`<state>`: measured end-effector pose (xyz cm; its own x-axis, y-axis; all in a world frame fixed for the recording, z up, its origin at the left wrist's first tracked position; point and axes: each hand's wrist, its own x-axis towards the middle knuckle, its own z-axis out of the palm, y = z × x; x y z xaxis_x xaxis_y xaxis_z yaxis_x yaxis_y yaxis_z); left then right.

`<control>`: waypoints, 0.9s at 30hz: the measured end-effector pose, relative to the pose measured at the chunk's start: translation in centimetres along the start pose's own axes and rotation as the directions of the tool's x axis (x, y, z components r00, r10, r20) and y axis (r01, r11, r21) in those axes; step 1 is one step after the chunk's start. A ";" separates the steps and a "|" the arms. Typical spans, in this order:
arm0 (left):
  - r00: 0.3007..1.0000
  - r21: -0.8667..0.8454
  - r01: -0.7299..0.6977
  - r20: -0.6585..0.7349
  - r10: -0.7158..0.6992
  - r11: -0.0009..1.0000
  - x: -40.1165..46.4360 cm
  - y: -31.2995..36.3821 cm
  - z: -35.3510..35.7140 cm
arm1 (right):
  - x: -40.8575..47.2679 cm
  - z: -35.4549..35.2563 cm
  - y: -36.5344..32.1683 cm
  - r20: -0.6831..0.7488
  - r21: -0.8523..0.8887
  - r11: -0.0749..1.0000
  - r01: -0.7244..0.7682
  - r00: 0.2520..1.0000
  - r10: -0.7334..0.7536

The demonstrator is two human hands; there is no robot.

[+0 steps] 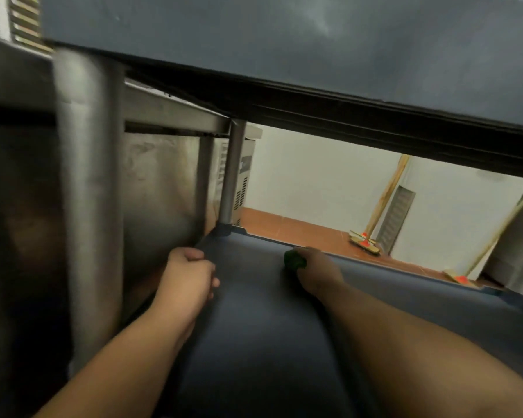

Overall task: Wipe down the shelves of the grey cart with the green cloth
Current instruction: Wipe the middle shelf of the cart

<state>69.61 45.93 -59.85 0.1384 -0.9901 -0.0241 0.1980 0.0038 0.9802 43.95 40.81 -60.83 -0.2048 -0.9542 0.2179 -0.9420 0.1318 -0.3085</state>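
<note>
Toward one o'clock on the lower cart shelf [254, 327], the green cloth [295, 262] sits bunched, the right hand [317, 271] clenched around it near the far rim. At nine o'clock, the left hand [191, 273] curls its fingers [191, 255] over the shelf's edge. Beyond, brooms [364, 241] lean against a white wall.

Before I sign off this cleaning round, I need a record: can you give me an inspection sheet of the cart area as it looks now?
Surface: lower grey shelf bare apart from the hands; upper shelf overhead.
Job's things: green cloth bunched at the shelf's far edge.
Clutter: nothing seen on the shelf.
Grippers: left hand grips the shelf's left rim; right hand holds the cloth.
Cables: nothing seen.
Surroundings: steel table to the left, brooms against a white wall, red tiled floor.
</note>
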 end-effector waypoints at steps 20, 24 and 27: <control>0.998 0.175 -0.055 0.019 0.053 0.983 0.4 0.2 0.3 | 3.0 3.6 -4.6 0.090 -0.025 0.970 0.243 0.967 -0.240; 0.991 0.278 -0.085 0.122 0.053 0.957 1.2 0.9 5.4 | 0.8 -1.2 4.9 0.068 -0.117 0.982 0.148 0.988 -0.140; 0.985 0.259 -0.109 0.159 0.069 0.960 0.2 0.6 10.2 | -0.2 -4.3 13.5 0.003 -0.182 0.983 0.019 1.000 -0.019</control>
<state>59.84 44.32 -57.22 -0.0041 -0.9971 0.0755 -0.0768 0.0756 0.9942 30.11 43.93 -61.03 -0.1861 -0.9574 0.2209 -0.9785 0.1602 -0.1302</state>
